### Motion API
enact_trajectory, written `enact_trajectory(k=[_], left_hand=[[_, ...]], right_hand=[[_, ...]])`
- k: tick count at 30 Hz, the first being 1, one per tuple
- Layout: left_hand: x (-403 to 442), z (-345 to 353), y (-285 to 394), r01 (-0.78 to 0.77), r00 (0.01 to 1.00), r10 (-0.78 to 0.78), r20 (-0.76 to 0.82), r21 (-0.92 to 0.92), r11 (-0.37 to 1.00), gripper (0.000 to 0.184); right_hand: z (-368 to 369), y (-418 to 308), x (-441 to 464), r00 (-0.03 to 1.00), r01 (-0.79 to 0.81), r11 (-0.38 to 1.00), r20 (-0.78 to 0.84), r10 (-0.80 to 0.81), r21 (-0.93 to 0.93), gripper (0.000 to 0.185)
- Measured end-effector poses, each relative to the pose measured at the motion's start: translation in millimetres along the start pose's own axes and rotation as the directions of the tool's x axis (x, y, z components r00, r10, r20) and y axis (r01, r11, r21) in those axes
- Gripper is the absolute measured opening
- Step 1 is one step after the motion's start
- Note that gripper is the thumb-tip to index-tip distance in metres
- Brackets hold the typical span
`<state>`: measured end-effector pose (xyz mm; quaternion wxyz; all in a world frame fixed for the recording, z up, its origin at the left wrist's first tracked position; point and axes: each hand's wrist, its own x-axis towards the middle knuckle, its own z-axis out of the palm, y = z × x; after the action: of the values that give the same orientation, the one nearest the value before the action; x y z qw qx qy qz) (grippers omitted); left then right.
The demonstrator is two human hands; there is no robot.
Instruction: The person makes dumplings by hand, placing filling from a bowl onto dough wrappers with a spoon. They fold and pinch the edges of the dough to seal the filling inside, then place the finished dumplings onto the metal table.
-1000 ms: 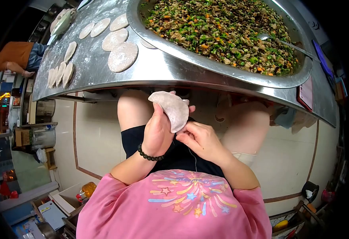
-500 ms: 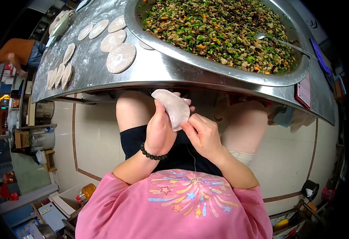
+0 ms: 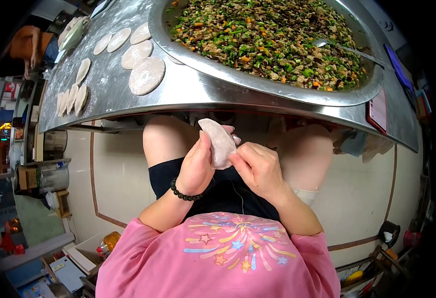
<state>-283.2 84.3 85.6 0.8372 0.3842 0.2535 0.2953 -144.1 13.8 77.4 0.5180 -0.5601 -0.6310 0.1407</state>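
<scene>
A pale folded dumpling is held upright above my lap. My left hand, with a dark bead bracelet at the wrist, is wrapped round its left side and back. My right hand pinches its lower right edge between thumb and bent fingers. Beyond the hands, flat round wrappers lie on the floured metal table. Several folded dumplings stand in a group at the table's left. A large metal basin holds chopped filling with a spoon in it.
A phone lies at the table's right edge, near a purple object. At the far left stands another person in a brown top. Shelves with pots are on the left, and boxes at the lower left.
The dumpling has turned more upright and moved slightly down in my hands. My right thumb and fingers have closed onto its edge. The other person at the far left has shifted position.
</scene>
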Motion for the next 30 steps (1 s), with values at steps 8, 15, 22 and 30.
enact_trajectory(k=[8, 15, 22, 30], left_hand=[[-2, -4, 1, 0.02, 0.999, -0.03, 0.042, 0.217, 0.976, 0.053], [-5, -10, 1, -0.014, 0.997, -0.013, 0.081, 0.318, 0.948, 0.048], [-7, -12, 4, -0.003, 0.984, -0.077, 0.163, 0.44, 0.898, 0.05], [-5, -18, 8, 0.016, 0.955, -0.161, 0.247, 0.501, 0.865, 0.042]], right_hand=[[-5, 2, 0, 0.998, 0.034, 0.998, 0.05, -0.031, -0.058, 0.024], [-6, 2, 0, 0.998, 0.052, 0.997, 0.044, -0.05, -0.051, 0.025], [-10, 1, 1, 0.998, 0.038, 0.999, 0.058, -0.037, -0.015, 0.024], [-13, 2, 0, 0.991, -0.074, 0.996, 0.111, 0.068, 0.048, 0.024]])
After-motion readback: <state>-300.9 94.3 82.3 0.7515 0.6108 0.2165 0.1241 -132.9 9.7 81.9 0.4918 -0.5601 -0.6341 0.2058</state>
